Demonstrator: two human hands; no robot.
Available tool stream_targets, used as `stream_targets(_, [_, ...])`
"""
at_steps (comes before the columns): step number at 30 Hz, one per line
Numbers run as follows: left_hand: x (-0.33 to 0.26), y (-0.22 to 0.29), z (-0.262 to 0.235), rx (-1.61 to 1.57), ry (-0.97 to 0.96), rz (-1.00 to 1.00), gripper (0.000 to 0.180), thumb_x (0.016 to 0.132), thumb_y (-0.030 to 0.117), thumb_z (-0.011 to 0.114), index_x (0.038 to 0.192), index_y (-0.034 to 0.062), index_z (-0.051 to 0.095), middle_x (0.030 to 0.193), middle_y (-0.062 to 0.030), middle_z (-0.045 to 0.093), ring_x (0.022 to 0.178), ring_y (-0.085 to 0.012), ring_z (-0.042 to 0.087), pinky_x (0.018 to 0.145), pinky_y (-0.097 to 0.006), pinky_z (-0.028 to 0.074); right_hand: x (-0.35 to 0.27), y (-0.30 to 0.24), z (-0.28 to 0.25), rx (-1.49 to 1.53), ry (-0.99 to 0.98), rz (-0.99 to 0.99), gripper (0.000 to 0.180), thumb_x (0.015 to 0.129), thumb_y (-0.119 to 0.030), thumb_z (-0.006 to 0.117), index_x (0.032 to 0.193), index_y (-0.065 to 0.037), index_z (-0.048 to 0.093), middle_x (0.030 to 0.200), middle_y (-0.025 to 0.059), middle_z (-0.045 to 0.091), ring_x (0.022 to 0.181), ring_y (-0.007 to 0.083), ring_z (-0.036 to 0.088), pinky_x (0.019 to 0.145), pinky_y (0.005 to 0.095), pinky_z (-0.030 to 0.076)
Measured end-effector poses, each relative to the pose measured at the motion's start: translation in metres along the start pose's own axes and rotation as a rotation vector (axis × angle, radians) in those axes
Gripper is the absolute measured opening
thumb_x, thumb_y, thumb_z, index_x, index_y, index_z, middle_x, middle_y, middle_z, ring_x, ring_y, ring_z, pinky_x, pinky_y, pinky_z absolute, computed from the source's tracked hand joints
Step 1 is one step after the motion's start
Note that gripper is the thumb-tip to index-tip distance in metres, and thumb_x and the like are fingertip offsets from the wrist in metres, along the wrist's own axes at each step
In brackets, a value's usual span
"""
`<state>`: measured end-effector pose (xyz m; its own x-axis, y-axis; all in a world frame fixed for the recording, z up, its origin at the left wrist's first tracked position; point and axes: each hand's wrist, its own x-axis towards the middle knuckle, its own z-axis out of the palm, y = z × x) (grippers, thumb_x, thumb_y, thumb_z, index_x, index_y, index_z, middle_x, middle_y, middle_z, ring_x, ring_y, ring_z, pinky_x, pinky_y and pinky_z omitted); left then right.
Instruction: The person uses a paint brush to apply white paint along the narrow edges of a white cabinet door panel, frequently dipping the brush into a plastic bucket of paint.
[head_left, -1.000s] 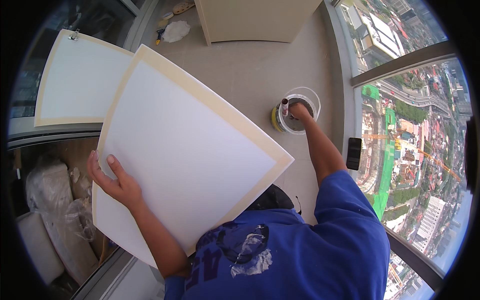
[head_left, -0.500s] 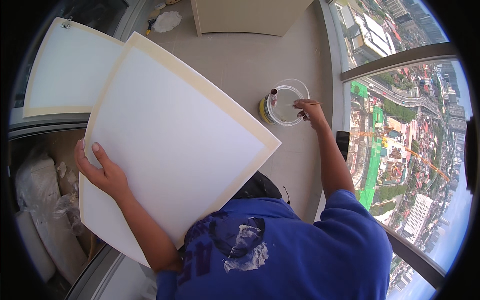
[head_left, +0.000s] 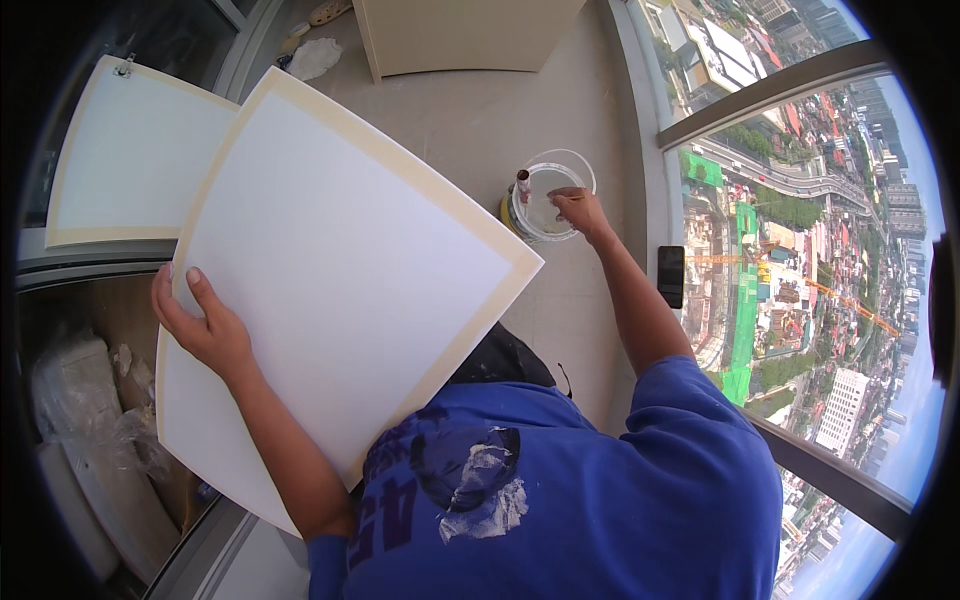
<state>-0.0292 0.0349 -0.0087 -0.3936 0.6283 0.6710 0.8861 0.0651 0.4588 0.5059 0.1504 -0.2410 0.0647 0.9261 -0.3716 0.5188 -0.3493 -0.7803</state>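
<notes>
My left hand [head_left: 212,335] grips the left edge of a large white panel [head_left: 345,235] with a cream tape border. Its thumb lies on the face and the fingers wrap around the edge. The panel leans tilted against my body and lap. Over the mouth of a round paint bucket [head_left: 510,217] on the floor, my right hand [head_left: 582,212] is closed on a thin wooden-handled paintbrush [head_left: 576,198]. The brush's bristles are hidden. A paint-smeared tube with a dark end [head_left: 523,184] sticks up at the bucket's left side.
A second taped white panel [head_left: 140,160] with a metal clip [head_left: 124,67] stands behind at left. A phone [head_left: 671,277] lies by the window at right. Plastic-wrapped items [head_left: 80,400] fill the lower left. A beige cabinet [head_left: 460,35] and a white cloth [head_left: 314,58] are at the far side.
My right hand has moved left, from the bucket's right rim to over its opening, with the brush. My left hand keeps its hold on the panel. The view has shifted slightly.
</notes>
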Motion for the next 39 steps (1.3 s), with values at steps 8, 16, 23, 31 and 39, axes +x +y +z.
stream_targets(8, [-0.008, -0.005, -0.009, 0.065, -0.009, -0.030, 0.043, 0.109, 0.030, 0.060, 0.137, -0.0024, 0.058, 0.143, -0.0179, 0.055, 0.133, -0.0349, 0.054, 0.113, -0.048, 0.043, 0.108, 0.064, 0.061, -0.232, -0.103, 0.249, 0.038, 0.088, -0.032, 0.065, 0.111, -0.005, 0.079, 0.090, 0.0157, 0.076, 0.076, 0.0272, 0.075, 0.065, 0.0406, 0.059])
stream_targets(16, [-0.010, -0.002, -0.006, 0.081, -0.018, -0.034, 0.045, 0.109, 0.031, 0.059, 0.137, -0.0036, 0.056, 0.143, -0.0190, 0.055, 0.133, -0.0355, 0.053, 0.113, -0.047, 0.042, 0.106, 0.073, 0.075, -0.177, -0.068, 0.212, 0.039, 0.090, -0.032, 0.061, 0.106, 0.000, 0.077, 0.090, 0.0185, 0.077, 0.075, 0.0295, 0.077, 0.068, 0.0431, 0.060])
stream_targets(23, [-0.004, 0.006, 0.002, 0.069, -0.032, 0.005, 0.044, 0.109, 0.030, 0.060, 0.137, -0.0039, 0.057, 0.143, -0.0192, 0.055, 0.133, -0.0354, 0.054, 0.113, -0.047, 0.043, 0.094, 0.057, 0.068, 0.062, -0.035, 0.292, 0.037, 0.091, -0.032, 0.063, 0.103, 0.001, 0.077, 0.082, 0.0152, 0.074, 0.065, 0.0261, 0.072, 0.058, 0.0408, 0.055])
stream_targets(31, [-0.005, 0.002, 0.000, 0.052, -0.004, 0.023, 0.040, 0.108, 0.026, 0.062, 0.136, -0.0028, 0.059, 0.138, -0.0186, 0.059, 0.129, -0.0331, 0.056, 0.111, -0.044, 0.045, 0.091, 0.038, 0.047, -0.015, -0.101, 0.220, 0.035, 0.092, -0.030, 0.063, 0.093, 0.004, 0.073, 0.077, 0.0134, 0.070, 0.060, 0.0253, 0.067, 0.057, 0.0407, 0.054])
stream_targets(39, [-0.005, 0.006, -0.001, 0.044, -0.026, 0.008, 0.040, 0.109, 0.026, 0.060, 0.136, -0.0038, 0.057, 0.142, -0.0187, 0.055, 0.132, -0.0348, 0.054, 0.113, -0.047, 0.043, 0.129, 0.087, 0.076, -0.296, -0.206, 0.243, 0.032, 0.087, -0.029, 0.070, 0.094, 0.002, 0.074, 0.078, 0.0131, 0.071, 0.064, 0.0261, 0.068, 0.060, 0.0406, 0.055])
